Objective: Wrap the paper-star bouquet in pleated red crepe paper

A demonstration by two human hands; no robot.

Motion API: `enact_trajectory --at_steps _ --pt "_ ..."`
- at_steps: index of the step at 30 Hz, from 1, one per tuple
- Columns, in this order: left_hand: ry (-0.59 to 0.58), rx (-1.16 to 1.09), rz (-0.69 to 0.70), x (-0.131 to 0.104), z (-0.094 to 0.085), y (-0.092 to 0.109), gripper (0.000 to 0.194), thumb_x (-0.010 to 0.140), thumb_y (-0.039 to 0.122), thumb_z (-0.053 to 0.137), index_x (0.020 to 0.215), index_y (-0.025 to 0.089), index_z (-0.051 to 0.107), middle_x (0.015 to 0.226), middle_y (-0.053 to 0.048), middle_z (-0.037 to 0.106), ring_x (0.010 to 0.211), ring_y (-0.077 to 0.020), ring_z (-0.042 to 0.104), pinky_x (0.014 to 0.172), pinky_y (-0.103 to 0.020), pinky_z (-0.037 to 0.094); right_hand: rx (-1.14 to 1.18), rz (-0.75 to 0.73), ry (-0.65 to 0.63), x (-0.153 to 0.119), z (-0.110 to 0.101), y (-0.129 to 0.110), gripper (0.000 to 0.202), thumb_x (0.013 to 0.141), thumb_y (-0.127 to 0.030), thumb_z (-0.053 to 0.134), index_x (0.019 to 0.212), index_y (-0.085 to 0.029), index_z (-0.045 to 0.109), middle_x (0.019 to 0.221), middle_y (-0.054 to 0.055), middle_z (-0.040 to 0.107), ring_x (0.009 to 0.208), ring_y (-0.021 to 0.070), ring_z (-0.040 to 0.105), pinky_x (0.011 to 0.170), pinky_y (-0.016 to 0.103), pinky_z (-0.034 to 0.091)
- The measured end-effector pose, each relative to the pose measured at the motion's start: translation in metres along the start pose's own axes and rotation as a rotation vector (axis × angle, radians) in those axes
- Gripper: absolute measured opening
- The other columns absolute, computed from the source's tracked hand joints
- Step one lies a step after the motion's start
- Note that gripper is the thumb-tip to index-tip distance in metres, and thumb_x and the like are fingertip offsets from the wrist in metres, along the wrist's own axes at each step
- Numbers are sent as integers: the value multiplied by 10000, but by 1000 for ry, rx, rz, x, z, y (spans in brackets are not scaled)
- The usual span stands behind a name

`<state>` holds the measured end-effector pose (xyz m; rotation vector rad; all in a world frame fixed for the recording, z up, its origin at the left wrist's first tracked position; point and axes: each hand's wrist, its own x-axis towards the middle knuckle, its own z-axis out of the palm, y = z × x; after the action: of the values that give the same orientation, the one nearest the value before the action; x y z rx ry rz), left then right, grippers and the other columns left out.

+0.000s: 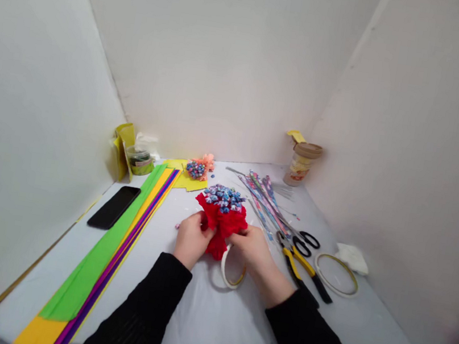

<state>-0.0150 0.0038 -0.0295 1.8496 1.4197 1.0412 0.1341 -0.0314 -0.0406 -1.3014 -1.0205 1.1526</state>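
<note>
A small bouquet of blue and pink folded paper stars [225,197] is wrapped in red crepe paper [227,223] in the middle of the table. My left hand [193,239] pinches the red paper from the left, its thumb pressed into a fold. From the right, my right hand [253,247] grips the same paper, with its fingertips partly hidden. A white roll of tape [224,269] stands just below the wrapped bunch, close to my right hand. The lower end of the bunch between my hands is red paper; any stems are hidden.
Crepe paper strips [88,266] and a black phone [114,208] lie left. Patterned paper strips [266,200], scissors [304,242], yellow-handled pliers [300,263] and another tape roll [337,275] lie right. A lidded cup [300,165] and a second star bunch [196,170] stand behind.
</note>
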Motion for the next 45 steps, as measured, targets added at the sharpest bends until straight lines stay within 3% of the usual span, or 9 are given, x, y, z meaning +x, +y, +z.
enact_trajectory --at_steps 7,14,20,24,30,34,37,41,45 --pt "-14 -105 -56 0 7 2 110 690 227 636 729 166 718 726 -83 729 637 -206 615 613 -276 396 54 -19 40 6 1 3 209 537 -307 770 671 -166 696 700 41 713 657 202 609 677 341 486" --pt "-146 -192 -67 0 7 -1 223 749 286 584 638 147 719 584 -53 680 558 -179 569 558 -270 390 37 35 42 8 -3 0 187 553 -302 733 638 -141 695 606 43 681 547 167 569 554 297 438" --pt "-107 -685 -302 2 4 3 207 586 288 766 694 120 711 669 -64 715 636 -199 631 641 -304 484 68 22 18 7 -5 0 244 533 -344 774 638 -137 700 599 41 672 555 161 555 540 285 423" --pt "-208 -876 -388 3 -1 6 320 506 264 838 754 112 705 721 -65 725 673 -197 654 718 -328 505 135 18 -47 5 -5 2 290 547 -394 784 608 -135 669 593 32 647 541 146 536 533 273 400" --pt "-351 -937 -401 3 -5 6 405 555 237 831 917 121 692 879 -86 736 786 -222 676 791 -361 510 171 20 -95 3 -5 1 230 548 -343 779 605 -158 654 581 12 625 543 148 528 587 299 421" --pt "-305 -950 -389 3 -6 7 433 516 195 847 903 111 674 840 -79 732 761 -220 675 789 -372 514 117 -55 -74 5 -6 2 252 560 -335 775 728 -170 685 737 49 687 688 201 587 678 337 450" --pt "-303 -942 -396 4 -6 8 445 500 204 855 889 112 659 797 -72 726 712 -210 670 734 -358 517 138 -97 -135 6 -9 3 316 565 -341 789 821 -181 696 854 64 705 777 219 600 739 350 454" --pt "-300 -914 -386 5 -9 8 466 506 231 851 902 116 633 794 -74 716 693 -210 665 693 -350 517 202 3 -205 5 -9 -1 308 540 -371 807 741 -168 691 739 41 689 657 178 577 691 328 451" --pt "-223 -804 -359 7 -10 2 387 545 220 810 842 131 578 718 -36 672 651 -184 643 642 -316 505 255 68 -201 1 -8 -8 267 534 -354 803 684 -162 695 634 19 655 567 139 538 605 281 425"
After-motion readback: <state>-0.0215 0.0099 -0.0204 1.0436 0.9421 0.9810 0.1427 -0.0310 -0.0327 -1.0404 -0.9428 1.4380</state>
